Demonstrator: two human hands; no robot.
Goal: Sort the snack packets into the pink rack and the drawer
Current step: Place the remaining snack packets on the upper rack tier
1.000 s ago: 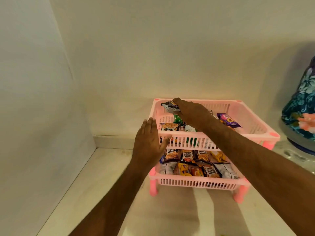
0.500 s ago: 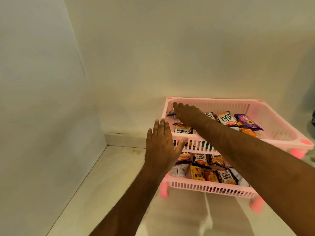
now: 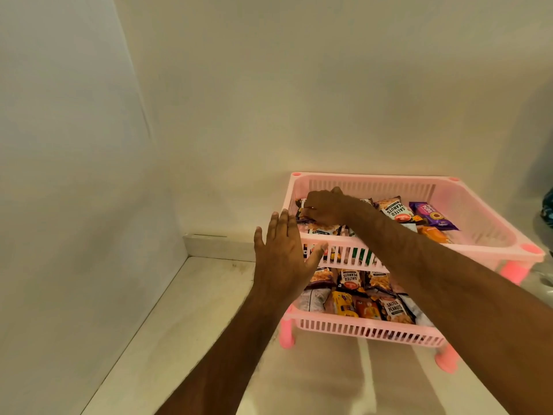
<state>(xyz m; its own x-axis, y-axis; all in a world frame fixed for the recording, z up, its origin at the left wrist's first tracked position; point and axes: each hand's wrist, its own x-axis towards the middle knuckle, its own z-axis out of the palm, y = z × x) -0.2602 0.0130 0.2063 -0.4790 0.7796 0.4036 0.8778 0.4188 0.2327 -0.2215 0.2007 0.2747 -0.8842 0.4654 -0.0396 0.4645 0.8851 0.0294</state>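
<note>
One rack [image 3: 419, 187] with two tiers and three legs visible. Two hands in view: left hand [image 3: 282, 259], right hand [image 3: 326, 206]. Upper tier: at least five packets [image 3: 395, 208] visible, others hidden under the right arm; lower tier: about nine packets showing, exact count uncertain because they overlap.

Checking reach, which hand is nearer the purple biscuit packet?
Right. The right hand lies inside the top tray, left of the purple biscuit packet; the left hand stays outside the front-left corner.
</note>
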